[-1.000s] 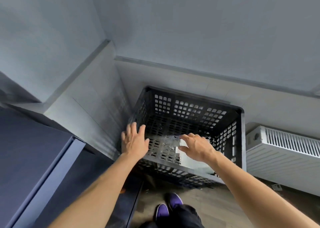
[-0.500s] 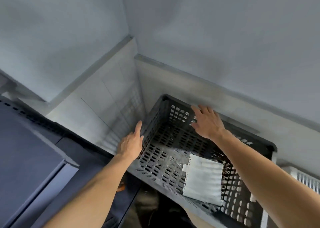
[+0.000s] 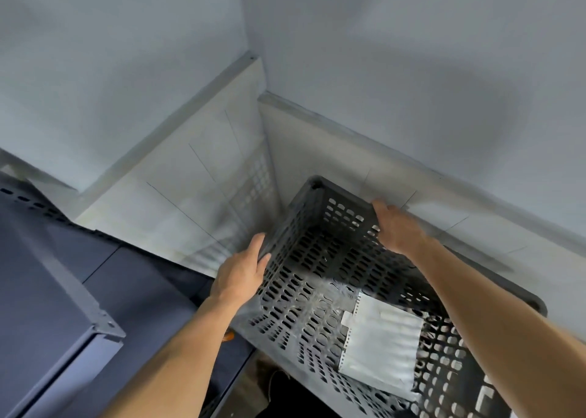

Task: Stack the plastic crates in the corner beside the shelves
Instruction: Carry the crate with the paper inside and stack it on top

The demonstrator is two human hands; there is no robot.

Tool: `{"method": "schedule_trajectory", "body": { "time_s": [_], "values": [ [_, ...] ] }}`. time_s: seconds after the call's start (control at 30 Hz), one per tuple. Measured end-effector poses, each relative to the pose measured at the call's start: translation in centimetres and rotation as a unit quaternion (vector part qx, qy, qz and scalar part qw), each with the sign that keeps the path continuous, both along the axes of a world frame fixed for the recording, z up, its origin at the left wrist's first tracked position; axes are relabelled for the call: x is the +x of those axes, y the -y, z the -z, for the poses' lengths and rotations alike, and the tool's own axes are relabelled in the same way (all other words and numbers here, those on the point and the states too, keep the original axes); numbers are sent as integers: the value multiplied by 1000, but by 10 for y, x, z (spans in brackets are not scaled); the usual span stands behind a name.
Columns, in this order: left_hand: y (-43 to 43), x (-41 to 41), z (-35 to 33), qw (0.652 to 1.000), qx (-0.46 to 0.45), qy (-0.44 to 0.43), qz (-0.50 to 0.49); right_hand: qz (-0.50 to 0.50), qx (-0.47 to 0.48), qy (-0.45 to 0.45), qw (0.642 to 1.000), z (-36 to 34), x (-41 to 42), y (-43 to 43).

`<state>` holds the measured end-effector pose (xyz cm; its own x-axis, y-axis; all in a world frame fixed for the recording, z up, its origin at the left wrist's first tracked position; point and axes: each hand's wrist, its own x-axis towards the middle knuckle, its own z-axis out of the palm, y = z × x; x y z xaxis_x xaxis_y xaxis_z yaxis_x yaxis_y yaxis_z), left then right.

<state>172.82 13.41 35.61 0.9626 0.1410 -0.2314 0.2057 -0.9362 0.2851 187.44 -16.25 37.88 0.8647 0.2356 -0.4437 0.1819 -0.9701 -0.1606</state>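
Note:
A dark grey perforated plastic crate [image 3: 320, 278] sits in the tiled corner, seen from above with its open top toward me. A white sheet [image 3: 380, 344] lies on its bottom. My left hand [image 3: 241, 275] grips the crate's left rim, fingers over the edge. My right hand [image 3: 396, 227] holds the far rim next to the wall. Whether another crate is underneath is hidden.
A dark blue metal shelf unit [image 3: 47, 306] stands at the left, close beside the crate. Pale tiled walls [image 3: 206, 189] meet in the corner behind it, with a ledge [image 3: 348, 129] above the tiles. A dark shoe [image 3: 276, 382] shows on the floor below.
My right hand has gone from the crate's near side to its far rim, my left hand to the left rim. The view has closed in on the corner; the radiator is out of sight.

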Motion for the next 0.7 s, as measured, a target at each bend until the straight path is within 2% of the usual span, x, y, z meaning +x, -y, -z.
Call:
{"method": "schedule_trajectory", "body": {
  "time_s": [0.4, 0.53, 0.7],
  "values": [
    [4, -9, -2, 999, 15, 23, -31, 0, -59, 40, 997, 1, -21, -12],
    [13, -9, -2, 996, 47, 17, -68, -2, -48, 56, 997, 0, -29, -10],
    [17, -8, 1, 995, 34, 16, -93, 1, -38, 60, 998, 1, -29, -9]
  ]
}}
